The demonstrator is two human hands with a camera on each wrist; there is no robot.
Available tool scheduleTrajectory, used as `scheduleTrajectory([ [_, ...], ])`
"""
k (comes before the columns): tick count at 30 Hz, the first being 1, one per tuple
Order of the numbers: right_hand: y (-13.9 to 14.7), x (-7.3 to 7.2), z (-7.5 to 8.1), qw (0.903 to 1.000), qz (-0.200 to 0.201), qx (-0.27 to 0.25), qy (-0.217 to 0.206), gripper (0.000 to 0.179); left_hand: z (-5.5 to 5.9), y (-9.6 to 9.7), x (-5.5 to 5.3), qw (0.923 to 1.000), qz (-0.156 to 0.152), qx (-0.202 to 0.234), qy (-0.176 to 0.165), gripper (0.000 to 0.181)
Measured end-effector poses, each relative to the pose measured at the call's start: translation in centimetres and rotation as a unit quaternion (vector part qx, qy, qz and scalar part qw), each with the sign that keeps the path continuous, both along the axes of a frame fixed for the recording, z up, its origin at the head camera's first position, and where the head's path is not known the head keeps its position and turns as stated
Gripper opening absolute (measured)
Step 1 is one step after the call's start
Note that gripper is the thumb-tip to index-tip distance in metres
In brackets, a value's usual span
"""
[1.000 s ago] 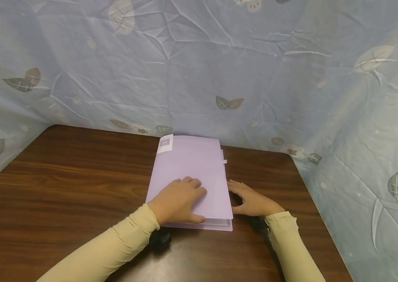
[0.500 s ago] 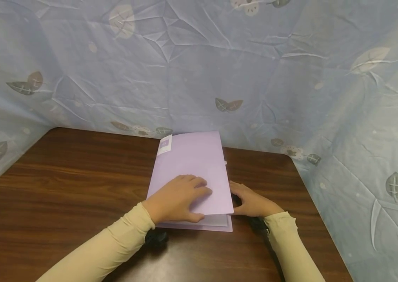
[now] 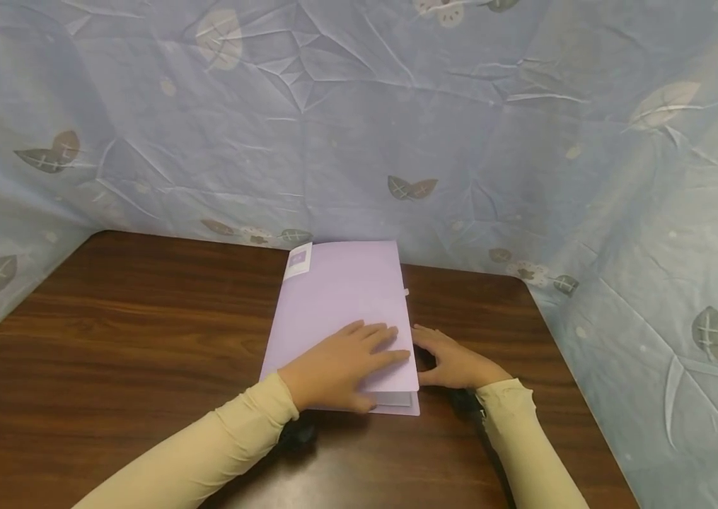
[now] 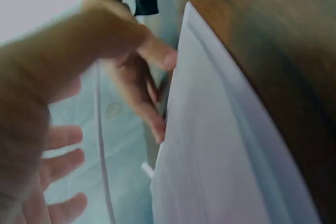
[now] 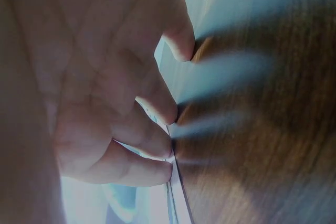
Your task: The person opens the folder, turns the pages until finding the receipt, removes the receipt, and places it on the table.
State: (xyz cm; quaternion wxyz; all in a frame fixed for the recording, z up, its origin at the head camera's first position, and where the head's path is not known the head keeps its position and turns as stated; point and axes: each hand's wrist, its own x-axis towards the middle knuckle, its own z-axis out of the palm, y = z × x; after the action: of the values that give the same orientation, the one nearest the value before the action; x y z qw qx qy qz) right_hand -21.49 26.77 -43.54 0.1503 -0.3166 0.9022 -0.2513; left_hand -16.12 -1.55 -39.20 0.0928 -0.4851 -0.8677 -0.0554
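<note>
Left hand (image 3: 346,366) over a purple folder (image 3: 336,311), right hand (image 3: 458,360) at its edge

So the folder's lying on the brown wooden bench (image 3: 142,318), its far end up near the patterned cloth (image 3: 333,120). The left hand is over the near part of the top cover (image 3: 349,279), fingers pretty straight and spread, not wrapped round anything. Can't tell how hard it's pressing, if at all. The cover sits a bit raised at the near end, with pale pages (image 3: 393,399) showing underneath. The right hand is beside the folder's right side, fingers loosely bent, a couple of tips touching the edge down by the wood, no grip on it. The hands are apart, just near each other. There's a white label (image 3: 298,261) on the far left corner and a small tab (image 3: 406,291) sticking out on the right
</note>
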Motion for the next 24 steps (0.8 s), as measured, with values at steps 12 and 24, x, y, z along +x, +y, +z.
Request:
scheduleTrajectory([
  [12, -0.3, -0.2, -0.2, 0.9999, 0.012, -0.007, 0.002, 0.085, 0.8, 0.2, 0.3, 0.9996, 0.027, 0.01, 0.005, 0.062],
  [24, 0.0, 0.2, 0.0, 0.9998, -0.013, 0.008, -0.016, 0.083, 2.9, -2.2, 0.4, 0.993, 0.035, 0.113, -0.005, 0.064],
])
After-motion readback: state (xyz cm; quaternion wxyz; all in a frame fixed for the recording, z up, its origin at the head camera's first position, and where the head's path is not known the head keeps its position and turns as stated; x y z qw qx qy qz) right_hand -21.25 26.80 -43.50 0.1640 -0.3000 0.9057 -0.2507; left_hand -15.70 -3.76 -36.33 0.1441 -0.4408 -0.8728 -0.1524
